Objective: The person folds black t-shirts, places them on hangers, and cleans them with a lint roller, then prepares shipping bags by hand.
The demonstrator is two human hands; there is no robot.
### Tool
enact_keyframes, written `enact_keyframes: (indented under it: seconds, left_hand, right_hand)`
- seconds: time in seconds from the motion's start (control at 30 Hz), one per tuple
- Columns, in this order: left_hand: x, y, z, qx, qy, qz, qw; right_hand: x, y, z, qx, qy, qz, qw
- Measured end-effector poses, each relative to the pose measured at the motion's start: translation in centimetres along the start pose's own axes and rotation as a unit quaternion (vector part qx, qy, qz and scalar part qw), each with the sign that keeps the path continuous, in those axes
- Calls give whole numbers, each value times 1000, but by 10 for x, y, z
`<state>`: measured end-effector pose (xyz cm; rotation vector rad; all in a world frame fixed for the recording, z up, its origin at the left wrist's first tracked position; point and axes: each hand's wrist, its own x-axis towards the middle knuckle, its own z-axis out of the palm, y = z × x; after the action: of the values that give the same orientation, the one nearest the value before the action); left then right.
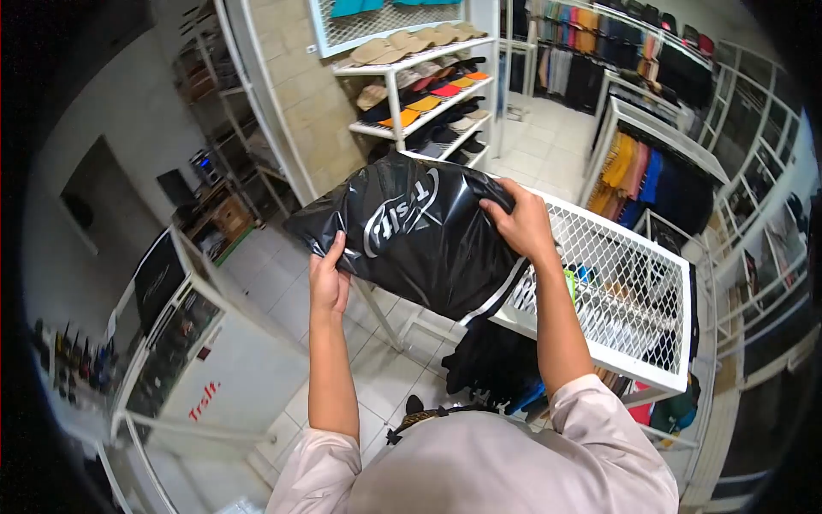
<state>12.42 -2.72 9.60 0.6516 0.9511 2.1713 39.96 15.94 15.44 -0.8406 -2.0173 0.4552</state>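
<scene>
A shiny black plastic bag (428, 248) with white lettering is held up in front of me, full-looking and creased. My left hand (330, 278) grips its left lower edge, thumb on the front and the other fingers mostly behind it. At the upper right corner, my right hand (524, 221) is closed on the bag, with the thumb pressed on its front. Behind and below the bag's right side is a white rack with a mesh top (629, 283).
Shelves of caps (419, 107) stand behind the bag. A white counter (248, 368) with red lettering is at the left. Clothes hang on a rack (629, 171) at the right and below the mesh top. Tiled floor (377, 385) shows between them.
</scene>
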Motion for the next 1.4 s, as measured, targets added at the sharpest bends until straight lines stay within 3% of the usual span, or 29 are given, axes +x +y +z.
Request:
enact_keyframes:
  seconds: [0.1, 0.17, 0.2, 0.23, 0.27, 0.3, 0.4, 0.53, 0.6, 0.73, 0.8, 0.9, 1.03, 1.3, 1.4]
  left_hand:
    - [56, -18, -15, 15, -54, -39, 998]
    - [76, -28, -17, 119, -33, -96, 988]
    - [85, -31, -27, 313, -9, -145, 939]
    - [82, -27, -30, 519, -26, -130, 844]
    - [80, -22, -31, 699, -47, -97, 707]
    - [77, -26, -38, 709, -29, -60, 702]
    - [56, -29, -29, 703, -40, -27, 709]
    - [11, -51, 13, 530, -170, 49, 829]
    - [-8, -69, 41, 478, -262, 104, 832]
    - [-42, -104, 91, 436, -405, 137, 792]
    - [-56, -126, 112, 425, -460, 168, 761]
    - [-82, -151, 137, 415, -501, 186, 737]
    - [-118, -183, 177, 357, -538, 204, 736]
    - [-169, -239, 245, 354, -533, 227, 735]
    - [-180, -255, 243, 367, -525, 220, 736]
  right_hand:
    - [43, 13, 22, -70, 4, 47, 996]
    - [61, 39, 42, -102, -2, 75, 992]
    - [58, 50, 52, -109, 2, 88, 990]
    - [51, 59, 62, -187, 26, 77, 979]
    - [47, 67, 69, -264, 52, 65, 961]
    - [34, 69, 74, -234, 64, 73, 967]
    - [-24, 39, 64, -200, 83, 80, 973]
    - [-108, 6, 44, -259, 128, 117, 950]
    - [-139, 8, 34, -332, 166, 159, 915]
    - [-173, 22, 12, -377, 162, 238, 880]
    - [-188, 34, 0, -320, 109, 257, 906]
    - [-204, 42, -18, -307, 177, 253, 900]
    - [-233, 73, -77, -330, 217, 299, 869]
    - [-253, 122, -180, -393, 275, 268, 836]
    - [-270, 133, -178, -372, 219, 331, 839]
